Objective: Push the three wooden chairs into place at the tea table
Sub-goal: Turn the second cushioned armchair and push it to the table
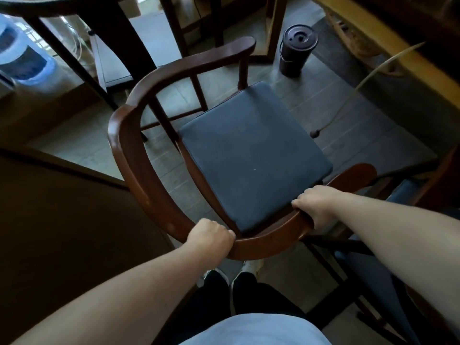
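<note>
The curved backrest of the brown wooden armchair with dark blue cushion (254,155) is clamped by left grip (211,235) and right grip (316,205); a push toward the yellow-edged counter (388,53) at two o'clock is judged next.

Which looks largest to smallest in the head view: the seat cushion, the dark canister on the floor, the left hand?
1. Seat cushion, by far the largest.
2. Left hand and dark canister look about alike; the hand is much nearer the camera, so I won't rank them.
</note>
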Action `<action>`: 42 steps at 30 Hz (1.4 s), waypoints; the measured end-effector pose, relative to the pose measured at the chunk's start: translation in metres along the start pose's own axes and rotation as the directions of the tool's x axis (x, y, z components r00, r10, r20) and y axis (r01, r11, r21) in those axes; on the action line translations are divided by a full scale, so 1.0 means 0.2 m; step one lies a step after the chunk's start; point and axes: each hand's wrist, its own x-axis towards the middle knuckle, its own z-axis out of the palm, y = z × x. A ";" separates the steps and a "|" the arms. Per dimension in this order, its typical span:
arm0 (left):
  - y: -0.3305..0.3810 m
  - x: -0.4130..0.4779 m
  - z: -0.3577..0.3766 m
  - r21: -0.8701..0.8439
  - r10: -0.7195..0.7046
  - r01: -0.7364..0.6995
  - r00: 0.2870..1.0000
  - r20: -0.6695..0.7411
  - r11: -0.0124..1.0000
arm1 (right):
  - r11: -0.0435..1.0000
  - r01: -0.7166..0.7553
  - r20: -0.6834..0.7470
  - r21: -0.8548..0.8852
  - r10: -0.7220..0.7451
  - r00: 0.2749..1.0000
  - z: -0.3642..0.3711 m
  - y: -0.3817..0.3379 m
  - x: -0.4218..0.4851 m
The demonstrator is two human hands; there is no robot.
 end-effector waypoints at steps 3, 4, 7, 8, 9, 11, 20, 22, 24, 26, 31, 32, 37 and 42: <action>0.10 0.04 -0.07 0.005 0.028 -0.028 1.000 0.011 1.000 | 0.998 -0.008 -0.006 -0.056 0.008 1.000 0.06 0.09 -0.04; 0.11 0.05 -0.08 0.013 0.043 -0.043 0.999 0.001 0.999 | 0.998 -0.010 -0.017 -0.065 0.009 1.000 0.07 0.11 -0.05; 0.08 0.02 -0.10 0.078 0.136 -0.134 0.991 -0.021 0.988 | 0.997 -0.039 -0.047 -0.065 0.036 0.998 0.10 0.11 -0.08; 0.04 0.00 -0.11 0.108 0.173 -0.170 0.985 -0.026 0.980 | 0.997 -0.054 -0.051 -0.047 0.052 0.997 0.10 0.10 -0.09; -0.02 -0.04 -0.12 0.133 0.209 -0.203 0.977 -0.038 0.970 | 0.997 -0.071 -0.046 -0.008 0.070 0.996 0.10 0.07 -0.12; -0.16 -0.12 -0.14 0.148 0.263 -0.246 0.959 -0.106 0.958 | 0.992 -0.074 -0.059 0.103 0.080 0.995 0.08 -0.02 -0.18; -0.68 -0.31 -0.12 0.251 0.357 -0.312 0.921 -0.159 0.916 | 0.893 0.040 -0.197 0.449 0.055 0.979 -0.05 -0.78 -0.09; -0.73 -0.28 -0.12 0.232 0.354 -0.319 0.925 -0.134 0.919 | 0.885 -0.013 -0.209 0.466 0.125 0.970 -0.10 -0.82 -0.04; -0.75 -0.26 -0.12 0.207 0.385 -0.354 0.914 -0.131 0.912 | 0.861 -0.052 -0.188 0.506 0.169 0.968 -0.12 -0.82 -0.01; -0.77 -0.25 -0.10 0.201 0.410 -0.378 0.900 -0.147 0.904 | 0.848 -0.100 -0.134 0.520 0.197 0.971 -0.15 -0.83 0.01; -0.80 -0.23 -0.06 0.208 0.441 -0.403 0.877 -0.189 0.891 | 0.809 -0.203 -0.024 0.551 0.259 0.966 -0.17 -0.87 0.07; -0.79 -0.23 -0.07 0.203 0.438 -0.401 0.878 -0.192 0.893 | 0.803 -0.213 -0.011 0.557 0.264 0.964 -0.16 -0.87 0.07; -0.68 -0.22 -0.11 0.186 0.408 -0.373 0.890 -0.206 0.909 | 0.802 -0.252 0.006 0.542 0.296 0.955 -0.12 -0.81 0.00; -0.44 -0.14 -0.19 0.186 0.383 -0.345 0.894 -0.233 0.920 | 0.808 -0.312 0.024 0.500 0.347 0.938 -0.02 -0.64 -0.14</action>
